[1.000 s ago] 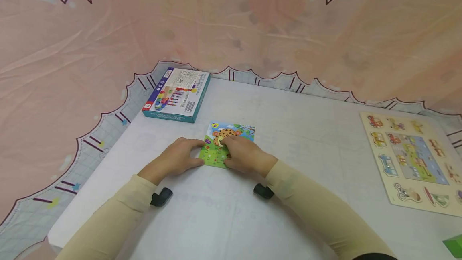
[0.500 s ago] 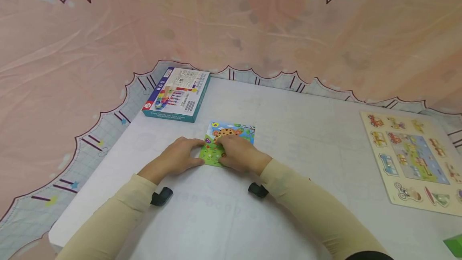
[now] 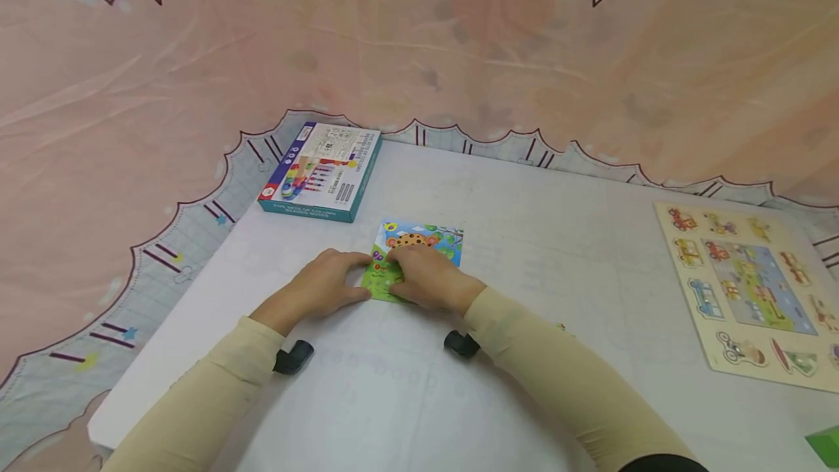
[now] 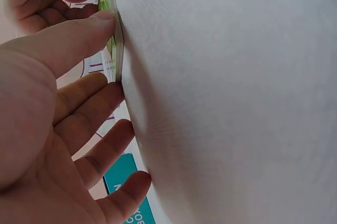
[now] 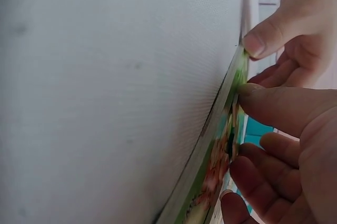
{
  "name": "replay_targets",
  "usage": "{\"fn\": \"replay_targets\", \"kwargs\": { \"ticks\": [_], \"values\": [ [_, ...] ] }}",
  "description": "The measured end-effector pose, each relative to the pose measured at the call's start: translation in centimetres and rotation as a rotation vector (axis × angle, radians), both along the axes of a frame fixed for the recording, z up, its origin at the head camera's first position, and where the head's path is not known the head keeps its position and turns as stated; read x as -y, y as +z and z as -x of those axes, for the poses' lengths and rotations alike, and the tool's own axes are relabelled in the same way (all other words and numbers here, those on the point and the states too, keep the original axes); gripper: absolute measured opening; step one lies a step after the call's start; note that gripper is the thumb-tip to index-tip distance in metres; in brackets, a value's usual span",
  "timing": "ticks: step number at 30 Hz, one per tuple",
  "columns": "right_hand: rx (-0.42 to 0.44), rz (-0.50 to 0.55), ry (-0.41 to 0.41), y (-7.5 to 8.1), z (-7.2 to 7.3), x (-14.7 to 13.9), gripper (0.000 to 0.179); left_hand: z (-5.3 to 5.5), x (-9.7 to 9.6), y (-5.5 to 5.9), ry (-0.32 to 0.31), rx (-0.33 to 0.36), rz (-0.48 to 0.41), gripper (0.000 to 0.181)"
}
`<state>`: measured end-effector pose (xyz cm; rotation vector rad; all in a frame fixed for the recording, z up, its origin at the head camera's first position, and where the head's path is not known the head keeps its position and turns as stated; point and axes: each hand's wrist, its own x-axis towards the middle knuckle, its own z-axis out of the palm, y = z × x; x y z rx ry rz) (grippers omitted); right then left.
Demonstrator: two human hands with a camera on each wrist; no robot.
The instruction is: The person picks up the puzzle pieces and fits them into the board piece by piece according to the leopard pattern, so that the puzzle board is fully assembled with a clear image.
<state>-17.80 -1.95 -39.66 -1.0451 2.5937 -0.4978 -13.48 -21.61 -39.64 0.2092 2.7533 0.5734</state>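
A square leopard picture puzzle (image 3: 451,240) lies flat on the white table in the head view. My left hand (image 3: 320,284) holds its left side, thumb at the near corner and fingertips farther up the edge; in the left wrist view the thumb presses the puzzle's edge (image 4: 119,58). Over the middle of the picture, my right hand (image 3: 432,279) covers most of the leopard's face. The right wrist view has its thumb and fingers pinching a thin puzzle piece (image 5: 235,124) at the board's surface; the piece's outline is mostly hidden.
A boxed toy set (image 3: 324,173) lies at the back left. On the right is a wooden vehicle puzzle board (image 3: 684,312), with a green object (image 3: 824,446) at the lower right edge. Behind the table (image 3: 524,231) hangs a pink curtain (image 3: 393,42).
My right hand has slid a little to the left across the picture, toward my left hand. The left hand and the puzzle have stayed in place.
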Motion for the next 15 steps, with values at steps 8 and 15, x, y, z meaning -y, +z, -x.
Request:
{"fn": "replay_targets", "kwargs": {
  "ticks": [8,15],
  "values": [
    [0.002,0.002,0.003,-0.08,0.05,0.33,0.045,-0.04,0.06,0.05,-0.006,-0.004,-0.007,0.061],
    [0.015,0.015,0.004,-0.09,0.07,0.62,0.049,-0.03,0.03,0.08,-0.008,-0.002,-0.006,0.06]
  ]
}}
